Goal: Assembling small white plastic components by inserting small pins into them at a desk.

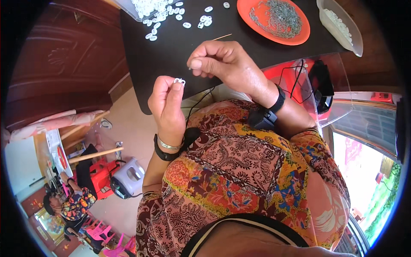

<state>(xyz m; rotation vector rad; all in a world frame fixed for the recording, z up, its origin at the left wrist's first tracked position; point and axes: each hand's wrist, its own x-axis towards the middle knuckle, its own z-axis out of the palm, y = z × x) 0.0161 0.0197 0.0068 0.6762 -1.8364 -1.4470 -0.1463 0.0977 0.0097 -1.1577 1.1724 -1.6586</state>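
Note:
My left hand (168, 103) is closed, pinching a small white plastic piece with two loops (179, 81) between thumb and forefinger. Just above and to the right, my right hand (222, 64) is closed in a pinch over the dark table. A tiny greyish bit shows at its fingertips, too small to name. The two hands are apart. Many white oval plastic pieces (187, 25) lie loose on the table at the far left, spilling beside a clear tray (124, 8). On the far right, an orange plate (244, 15) holds a heap of small grey metal pieces (282, 21).
A thin wooden stick (222, 37) lies beyond my right hand on the dark table (141, 55). A clear scoop-shaped container (357, 45) with white bits stands far right. Below it are a red stool (280, 75) and black cables. Another person (68, 205) sits at lower left.

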